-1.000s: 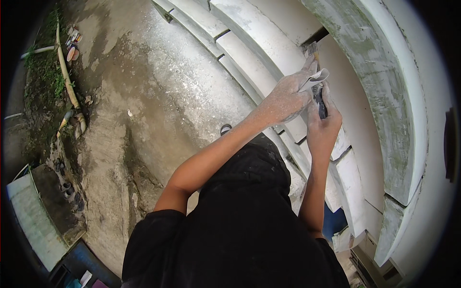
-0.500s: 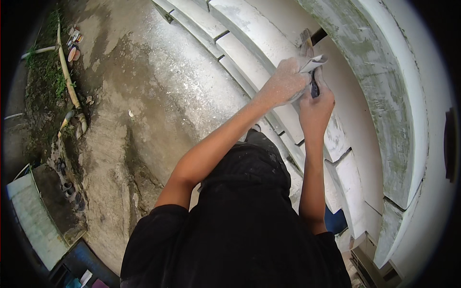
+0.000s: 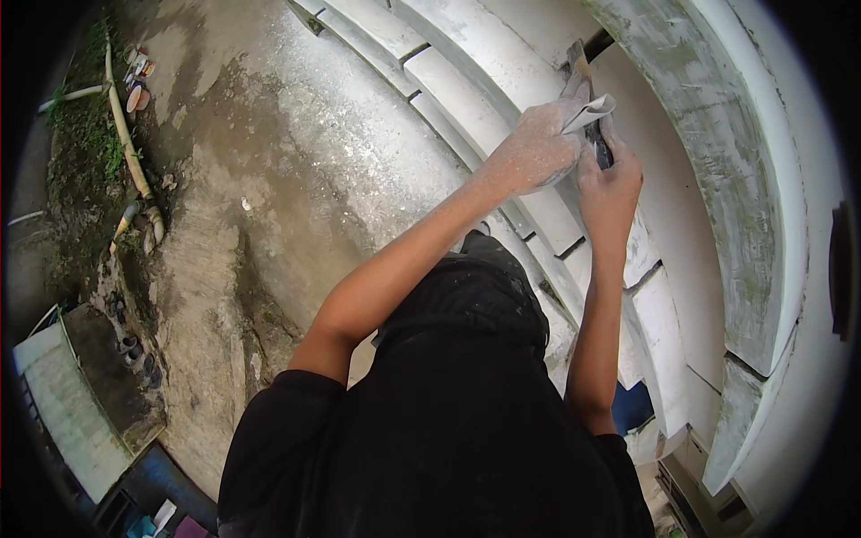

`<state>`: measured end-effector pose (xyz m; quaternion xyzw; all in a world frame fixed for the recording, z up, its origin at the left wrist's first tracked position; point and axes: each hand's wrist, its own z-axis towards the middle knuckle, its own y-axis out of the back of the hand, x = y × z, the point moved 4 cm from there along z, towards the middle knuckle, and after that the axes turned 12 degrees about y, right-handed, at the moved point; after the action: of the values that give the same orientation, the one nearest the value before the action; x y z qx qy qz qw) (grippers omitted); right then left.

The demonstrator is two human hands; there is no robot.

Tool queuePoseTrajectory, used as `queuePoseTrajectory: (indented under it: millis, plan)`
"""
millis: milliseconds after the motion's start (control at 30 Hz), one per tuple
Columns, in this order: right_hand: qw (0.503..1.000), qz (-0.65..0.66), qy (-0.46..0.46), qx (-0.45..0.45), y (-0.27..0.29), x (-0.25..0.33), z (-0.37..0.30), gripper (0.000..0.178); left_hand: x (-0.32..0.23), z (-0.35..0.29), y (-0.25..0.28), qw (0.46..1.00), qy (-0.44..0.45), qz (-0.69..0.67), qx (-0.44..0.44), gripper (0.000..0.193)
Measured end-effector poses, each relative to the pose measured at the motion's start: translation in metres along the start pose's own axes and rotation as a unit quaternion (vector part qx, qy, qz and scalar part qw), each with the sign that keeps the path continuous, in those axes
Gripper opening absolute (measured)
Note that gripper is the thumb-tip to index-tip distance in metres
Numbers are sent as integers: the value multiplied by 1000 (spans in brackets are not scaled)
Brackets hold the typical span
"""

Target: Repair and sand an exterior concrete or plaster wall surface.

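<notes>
Head view shows we've slid both hands further up the white wall moulding (image 3: 502, 67) since a second ago, left hand (image 3: 536, 151) clamped on folded sandpaper (image 3: 587, 112), right hand (image 3: 610, 184) gripping a dark-handled tool (image 3: 599, 143), so the sanding keeps creeping upward.

Left hand (image 3: 538, 148), dusted white, pinches a folded sheet of sandpaper (image 3: 587, 112) against the white wall moulding (image 3: 466, 85) at 1 o'clock. Right hand (image 3: 610, 184) just beside it, touching, fingers wrapped on a dark-handled scraper (image 3: 594, 125), blade pointing to 12. Wet concrete floor (image 3: 269, 179) fills 9–11 o'clock.
</notes>
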<state>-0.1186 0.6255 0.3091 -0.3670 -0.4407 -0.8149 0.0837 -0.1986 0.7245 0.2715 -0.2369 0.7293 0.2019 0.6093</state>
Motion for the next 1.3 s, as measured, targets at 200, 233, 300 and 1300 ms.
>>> queuePoseTrajectory:
  millis: [200,233,300,1300]
  plan:
    - [998,38,46,-11,-9,14,2,46,-2,9,9,992,-105,16,-72,55]
    - [999,4,47,-13,-24,16,8,46,-5,19,18,995,-78,-6,-57,43]
    - [999,-30,44,-7,-29,16,5,46,4,17,20,998,-44,-32,-44,33]
    - [999,35,-37,16,-14,-5,-11,39,-4,3,-3,981,-170,18,-95,30]
